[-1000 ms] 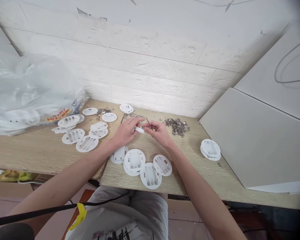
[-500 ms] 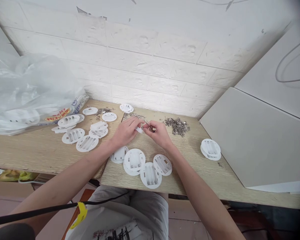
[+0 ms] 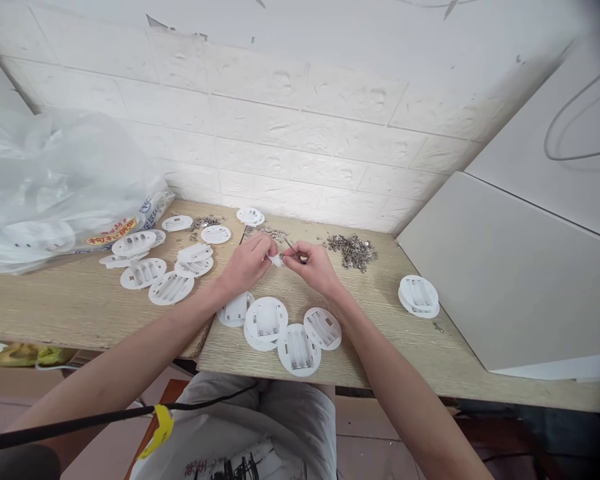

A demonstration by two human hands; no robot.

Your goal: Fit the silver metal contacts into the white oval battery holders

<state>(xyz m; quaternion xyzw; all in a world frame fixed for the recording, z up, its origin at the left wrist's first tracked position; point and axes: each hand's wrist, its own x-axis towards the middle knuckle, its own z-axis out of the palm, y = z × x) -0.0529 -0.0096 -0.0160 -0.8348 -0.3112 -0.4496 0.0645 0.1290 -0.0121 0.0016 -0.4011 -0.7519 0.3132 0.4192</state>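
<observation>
My left hand (image 3: 247,263) and my right hand (image 3: 314,265) meet above the middle of the wooden table (image 3: 380,340). The left hand's fingers are closed on a small white plastic piece (image 3: 275,259). A thin metal tool (image 3: 292,248) sticks up from the pinched fingers of my right hand, its tip at the white piece. Just in front of my wrists lie several white round battery holders (image 3: 267,320) in a cluster.
More white round holders (image 3: 172,287) are scattered at the left by a clear plastic bag (image 3: 55,187). Small metal parts form piles (image 3: 353,248) behind my hands. A stack of holders (image 3: 419,295) sits right, near a large white panel (image 3: 510,280).
The white piece has been turned up between my hands and they have drawn slightly closer together; the view has shifted a little.
</observation>
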